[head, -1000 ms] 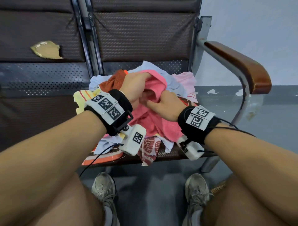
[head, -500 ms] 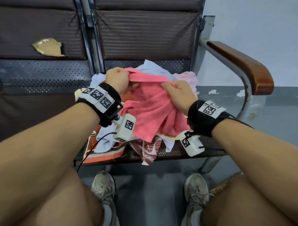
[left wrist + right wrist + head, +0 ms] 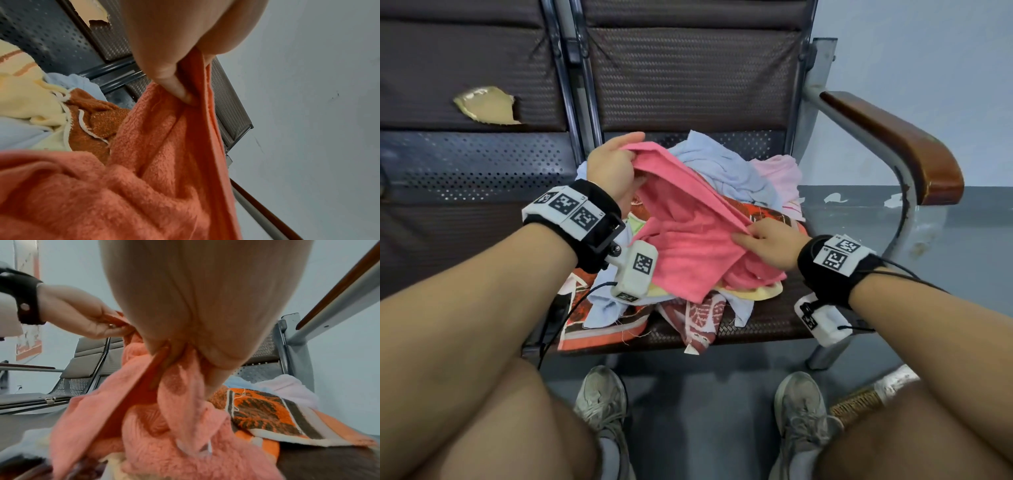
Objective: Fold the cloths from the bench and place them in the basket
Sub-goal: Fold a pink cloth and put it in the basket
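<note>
A pink terry cloth (image 3: 688,240) hangs stretched between my two hands above a heap of cloths (image 3: 726,171) on the bench seat (image 3: 767,325). My left hand (image 3: 616,164) pinches its upper edge at the far left; in the left wrist view the fingers (image 3: 176,84) curl into the cloth (image 3: 144,162). Lower and nearer, my right hand (image 3: 763,236) pinches the same edge, and the right wrist view shows the cloth (image 3: 185,402) drooping from it. A woven basket rim (image 3: 856,404) peeks out by my right knee.
The heap holds light blue, pale pink (image 3: 777,171), yellow (image 3: 753,291) and orange patterned cloths (image 3: 602,329). A wooden armrest (image 3: 893,140) bounds the seat on the right. The neighbouring backrest has a torn patch (image 3: 486,106). My shoes (image 3: 602,397) stand on the grey floor.
My hands have drawn apart along the pink cloth's edge: the left rose toward the backrest, the right came down and nearer. The cloth now spreads out slanted between them.
</note>
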The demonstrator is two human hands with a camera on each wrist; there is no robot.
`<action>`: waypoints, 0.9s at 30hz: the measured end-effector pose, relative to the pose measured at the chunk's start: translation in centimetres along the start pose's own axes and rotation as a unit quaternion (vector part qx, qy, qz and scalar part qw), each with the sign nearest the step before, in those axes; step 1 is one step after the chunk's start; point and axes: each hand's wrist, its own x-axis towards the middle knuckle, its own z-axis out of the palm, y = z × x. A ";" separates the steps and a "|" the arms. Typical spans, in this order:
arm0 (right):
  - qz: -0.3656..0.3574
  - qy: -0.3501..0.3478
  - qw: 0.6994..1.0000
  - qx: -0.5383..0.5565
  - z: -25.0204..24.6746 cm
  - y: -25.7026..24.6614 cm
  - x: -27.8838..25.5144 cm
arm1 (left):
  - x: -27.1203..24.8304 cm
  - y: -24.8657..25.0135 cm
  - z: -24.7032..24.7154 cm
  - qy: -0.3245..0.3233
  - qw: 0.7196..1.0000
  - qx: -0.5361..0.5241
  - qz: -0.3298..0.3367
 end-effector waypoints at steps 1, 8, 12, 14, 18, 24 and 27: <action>-0.006 0.004 1.000 0.021 -0.3 -0.1 -0.2 | 0.2 -0.1 -0.4 0.015 0.999 0.029 0.011; 0.066 0.208 0.973 0.076 -2.9 -0.1 0.6 | 1.1 -1.1 -2.3 0.062 0.992 0.113 0.007; 0.072 0.231 0.962 0.124 -3.3 -0.8 1.4 | 0.5 0.3 -1.6 0.014 0.993 0.112 0.013; 0.097 0.271 0.954 0.087 -3.8 -0.7 1.6 | -0.1 1.2 -1.2 -0.039 0.994 0.101 0.002; 0.085 0.303 0.948 0.041 -5.8 0.0 1.5 | -1.1 2.7 -1.3 -0.151 0.984 0.092 -0.014; 0.093 0.280 0.914 0.278 -9.7 -2.0 1.1 | -1.7 4.7 -1.2 -0.084 0.867 0.457 0.179; 0.011 0.289 0.948 0.133 -11.7 -3.1 0.3 | -1.3 7.0 -0.6 -0.037 0.879 0.423 0.217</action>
